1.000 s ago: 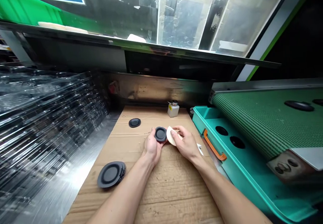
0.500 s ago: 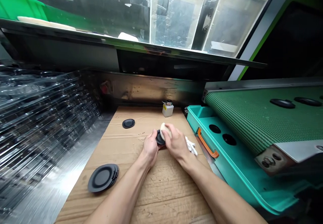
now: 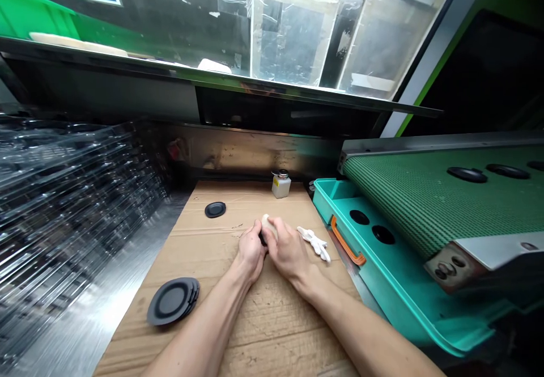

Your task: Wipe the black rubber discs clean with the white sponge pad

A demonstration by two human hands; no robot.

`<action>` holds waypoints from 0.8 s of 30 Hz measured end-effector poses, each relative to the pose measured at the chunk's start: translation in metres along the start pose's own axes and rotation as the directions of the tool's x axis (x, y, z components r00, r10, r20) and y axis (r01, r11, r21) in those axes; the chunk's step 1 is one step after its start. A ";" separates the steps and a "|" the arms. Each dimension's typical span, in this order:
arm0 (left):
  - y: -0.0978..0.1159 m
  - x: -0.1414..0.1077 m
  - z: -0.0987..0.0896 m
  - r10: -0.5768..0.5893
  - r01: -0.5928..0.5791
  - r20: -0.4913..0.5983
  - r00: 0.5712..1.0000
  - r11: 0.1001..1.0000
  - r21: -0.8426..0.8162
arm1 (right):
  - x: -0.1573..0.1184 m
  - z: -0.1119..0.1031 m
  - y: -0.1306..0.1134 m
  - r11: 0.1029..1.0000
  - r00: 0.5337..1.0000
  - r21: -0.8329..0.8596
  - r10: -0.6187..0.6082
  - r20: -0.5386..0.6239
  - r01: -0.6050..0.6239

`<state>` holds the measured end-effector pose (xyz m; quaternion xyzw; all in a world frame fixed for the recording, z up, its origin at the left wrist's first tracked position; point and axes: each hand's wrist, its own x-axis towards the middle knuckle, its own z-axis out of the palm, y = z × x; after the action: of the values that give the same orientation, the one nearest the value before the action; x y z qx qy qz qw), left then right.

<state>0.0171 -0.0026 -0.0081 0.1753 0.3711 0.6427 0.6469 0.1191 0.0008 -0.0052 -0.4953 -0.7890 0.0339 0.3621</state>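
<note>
Over the cardboard sheet (image 3: 272, 331), my left hand (image 3: 251, 250) is closed on a small black disc (image 3: 262, 239), mostly hidden between the hands. Fingers of my right hand (image 3: 288, 249) wrap round a cream-coloured pad (image 3: 267, 225) and press it against the disc. A stack of black discs (image 3: 172, 302) lies at the front left of the cardboard, and a single black disc (image 3: 215, 210) lies farther back. Right of my hands is a crumpled white cloth or glove (image 3: 314, 242). A small white bottle (image 3: 281, 185) with a metal top stands at the back.
To the right, a teal tray (image 3: 408, 286) with an orange handle (image 3: 346, 242) holds two black discs. Above it runs a green conveyor belt (image 3: 408, 190) carrying several black discs. Stacked clear plastic trays (image 3: 76, 195) fill the left side. A metal ledge (image 3: 238, 82) crosses behind.
Both hands have shifted slightly left. My right hand and the pad now cover most of the held disc, and more of the white cloth or glove shows. The belt discs have moved slightly left.
</note>
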 end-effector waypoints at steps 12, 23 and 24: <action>0.029 0.005 -0.006 0.067 -0.073 -0.045 0.997 0.988 -0.134 | 0.006 -0.028 0.024 0.998 0.996 0.035 0.057 0.070 -0.060; 0.028 0.002 -0.003 0.053 -0.049 0.025 0.998 0.989 -0.137 | 0.008 -0.066 0.058 0.946 0.933 -0.298 0.216 0.287 -0.127; 0.027 0.001 -0.002 0.046 -0.041 0.039 0.998 0.990 -0.135 | 0.009 -0.065 0.053 0.973 0.951 -0.207 0.158 0.265 -0.104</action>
<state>-0.0029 0.0013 0.0090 0.1530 0.3097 0.6763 0.6506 0.1963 0.0151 0.0255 -0.5693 -0.7970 0.0520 0.1949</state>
